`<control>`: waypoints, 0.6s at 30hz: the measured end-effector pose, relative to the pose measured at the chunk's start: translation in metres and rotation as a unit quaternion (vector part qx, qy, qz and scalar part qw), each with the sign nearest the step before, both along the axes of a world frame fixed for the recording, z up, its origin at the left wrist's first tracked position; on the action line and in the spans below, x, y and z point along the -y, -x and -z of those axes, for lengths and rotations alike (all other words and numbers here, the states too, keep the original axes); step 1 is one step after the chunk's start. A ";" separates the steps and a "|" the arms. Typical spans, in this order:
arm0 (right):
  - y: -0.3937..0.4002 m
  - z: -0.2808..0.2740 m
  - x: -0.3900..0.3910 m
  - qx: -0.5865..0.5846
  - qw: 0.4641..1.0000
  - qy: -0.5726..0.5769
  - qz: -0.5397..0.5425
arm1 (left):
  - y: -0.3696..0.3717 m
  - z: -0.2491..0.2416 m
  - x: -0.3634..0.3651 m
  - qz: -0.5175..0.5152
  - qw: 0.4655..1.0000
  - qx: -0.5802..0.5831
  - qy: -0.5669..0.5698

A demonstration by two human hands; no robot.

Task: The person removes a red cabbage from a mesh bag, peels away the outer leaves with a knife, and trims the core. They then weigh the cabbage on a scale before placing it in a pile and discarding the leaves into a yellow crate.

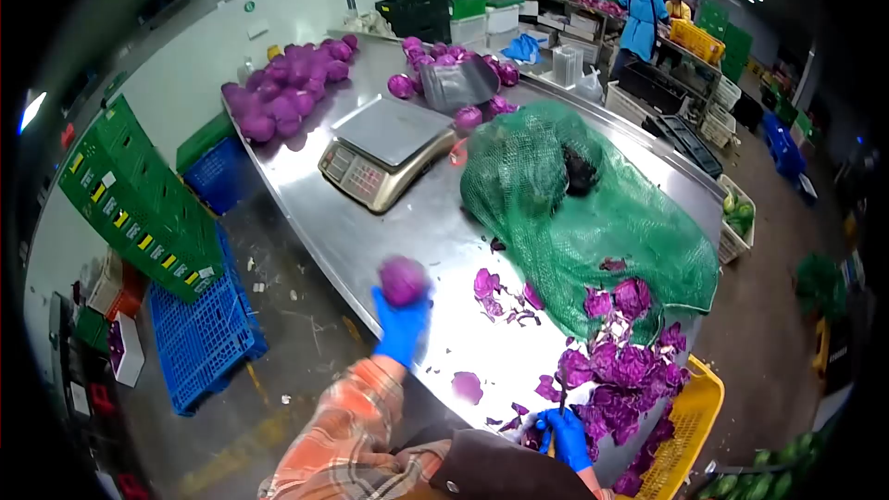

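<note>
My left hand (400,322), in a blue glove, holds a round red cabbage (403,281) above the near left edge of the steel table (370,245). At the lower right, my right hand (567,437), also gloved in blue, is closed on a knife (562,391) beside a heap of loose purple leaves (625,370). A green mesh bag (593,213) lies behind the leaves. Left of the bag stands a scale (380,150) with a bare plate. Whole red cabbages are piled at the far left (287,93) and in the far middle (444,57) of the table.
A yellow crate (696,426) with leaves touches the table's right near corner. Green crates (139,199) are stacked on a blue pallet (199,333) at the left. Farther back, people in blue (641,18) and yellow (679,7) stand by another table.
</note>
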State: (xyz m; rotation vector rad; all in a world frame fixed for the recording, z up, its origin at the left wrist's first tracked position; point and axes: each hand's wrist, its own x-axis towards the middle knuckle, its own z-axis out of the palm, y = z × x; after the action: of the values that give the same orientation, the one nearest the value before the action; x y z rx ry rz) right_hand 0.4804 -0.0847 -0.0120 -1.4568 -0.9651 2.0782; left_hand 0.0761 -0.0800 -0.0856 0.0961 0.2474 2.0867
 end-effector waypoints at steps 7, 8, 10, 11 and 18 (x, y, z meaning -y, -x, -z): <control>0.006 0.026 0.013 0.048 0.989 -0.005 -0.140 | 0.034 -0.009 -0.021 -0.080 0.915 -0.339 0.203; 0.003 0.037 0.014 0.047 0.989 -0.012 -0.136 | 0.030 0.002 -0.024 -0.059 0.867 -0.420 0.260; 0.009 0.015 0.003 0.085 0.981 -0.054 -0.168 | 0.009 -0.024 -0.025 -0.090 0.857 -0.331 0.385; 0.005 0.015 0.000 0.056 0.988 -0.018 -0.142 | 0.025 -0.007 -0.027 -0.169 0.798 -0.421 0.396; 0.075 -0.050 -0.004 0.122 0.989 -0.014 -0.085 | 0.190 -0.022 0.000 -0.389 0.433 -0.638 0.504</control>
State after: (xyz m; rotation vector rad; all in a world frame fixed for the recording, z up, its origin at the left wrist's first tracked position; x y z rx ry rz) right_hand 0.4056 -0.0809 0.0378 -1.6958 -1.2471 2.0243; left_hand -0.1137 -0.0800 -0.0637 0.9769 2.8550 1.7230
